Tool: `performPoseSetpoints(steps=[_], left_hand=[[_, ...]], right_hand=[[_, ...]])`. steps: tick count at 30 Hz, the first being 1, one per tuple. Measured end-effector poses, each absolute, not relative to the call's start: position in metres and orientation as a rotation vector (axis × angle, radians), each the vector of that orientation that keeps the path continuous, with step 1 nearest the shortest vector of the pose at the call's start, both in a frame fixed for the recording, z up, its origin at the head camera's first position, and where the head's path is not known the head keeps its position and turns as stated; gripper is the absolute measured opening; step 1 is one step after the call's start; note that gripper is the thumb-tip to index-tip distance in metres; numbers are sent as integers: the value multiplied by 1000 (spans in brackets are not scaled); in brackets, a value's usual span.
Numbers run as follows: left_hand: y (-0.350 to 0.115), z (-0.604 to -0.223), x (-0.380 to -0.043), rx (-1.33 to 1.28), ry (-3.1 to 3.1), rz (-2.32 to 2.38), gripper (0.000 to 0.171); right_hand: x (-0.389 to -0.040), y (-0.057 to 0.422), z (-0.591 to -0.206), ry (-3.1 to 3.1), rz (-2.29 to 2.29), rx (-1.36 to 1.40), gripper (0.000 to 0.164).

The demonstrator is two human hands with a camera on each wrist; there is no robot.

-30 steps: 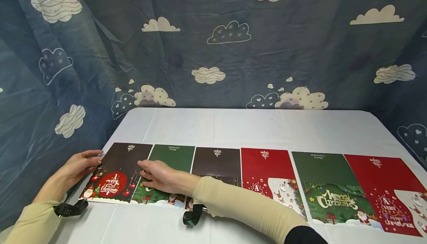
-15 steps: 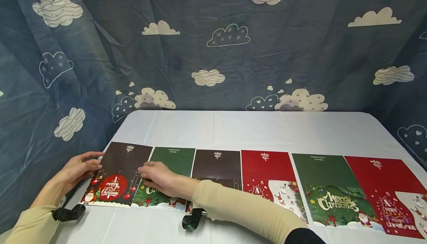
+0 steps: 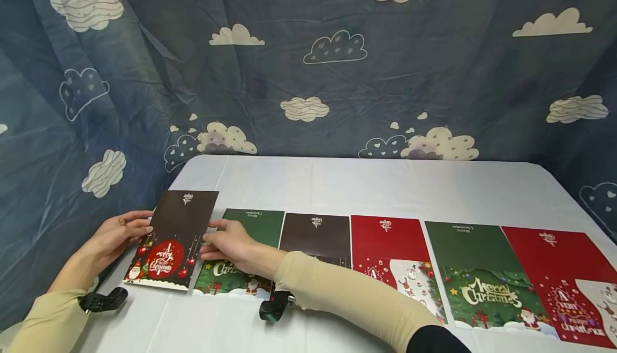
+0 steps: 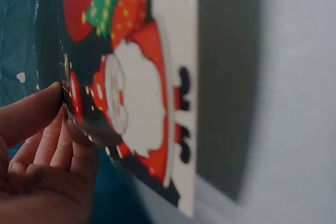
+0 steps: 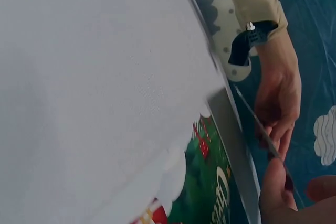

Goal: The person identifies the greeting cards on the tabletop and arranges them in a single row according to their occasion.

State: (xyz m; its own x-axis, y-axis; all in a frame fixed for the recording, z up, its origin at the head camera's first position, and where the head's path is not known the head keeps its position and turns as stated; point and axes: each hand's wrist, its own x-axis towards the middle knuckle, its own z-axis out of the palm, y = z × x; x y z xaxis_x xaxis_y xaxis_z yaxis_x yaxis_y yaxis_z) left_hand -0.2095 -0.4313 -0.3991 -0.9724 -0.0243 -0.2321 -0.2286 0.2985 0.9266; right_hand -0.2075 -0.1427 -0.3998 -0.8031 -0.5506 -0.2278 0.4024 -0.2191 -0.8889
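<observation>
Between the two hands I have a dark Christmas card (image 3: 175, 216) raised just off the white worktop (image 3: 337, 187), with its shadow beneath it. From my end, the left hand (image 3: 112, 239) pinches its left edge, thumb on one side and fingers behind, with barely a gap beyond the card's thickness. The right hand (image 3: 233, 245) pinches the opposite edge, thumb and finger closed down on it. I judge the opposing edge grips are there to keep the sheet from sagging and leave its printed face uncovered.

Just beneath the right fingers lies a green card (image 3: 250, 222); beyond that wrist run a second dark card (image 3: 315, 235), a red card (image 3: 385, 238), another green card (image 3: 467, 240) and another red card (image 3: 554, 246), probably spread side by side so each print shows.

Half a second ago the held card lay beside the green one, near the worktop; now its far edge has come up and white shows between them. The other five have stayed put. Its exact tilt I cannot tell.
</observation>
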Motion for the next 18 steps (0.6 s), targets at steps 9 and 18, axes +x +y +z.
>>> performPoseSetpoints(steps=[9,18], left_hand=[[-424,-389,-218,-263,2417,1739,53],[-416,-381,-233,-280,2330,1927,27]], right_hand=[[-238,-141,-401,1517,-2101,-222,18],[-265,-136,-399,1669,-2122,-232,21]])
